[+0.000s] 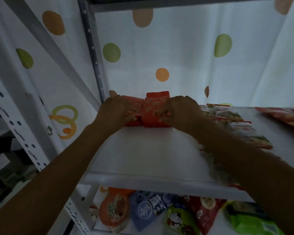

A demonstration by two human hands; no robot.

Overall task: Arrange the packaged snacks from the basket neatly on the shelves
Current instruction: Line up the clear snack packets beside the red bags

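Observation:
Several red snack packets [153,109] stand upright at the back of the white shelf [143,153], close to its left rear post. My left hand [116,110] grips the packets on the left side, fingers curled over their tops. My right hand [180,110] pinches the packets on the right side. Both forearms reach in over the shelf's front edge. A taller red packet [158,94] stands behind the ones I hold.
More red and green snack packets [227,119] lie flat along the shelf's right side, and a red bag [285,117] lies at the far right. The shelf below holds mixed snack bags [153,211]. A dotted curtain [176,56] hangs behind. The metal upright [93,48] stands at left.

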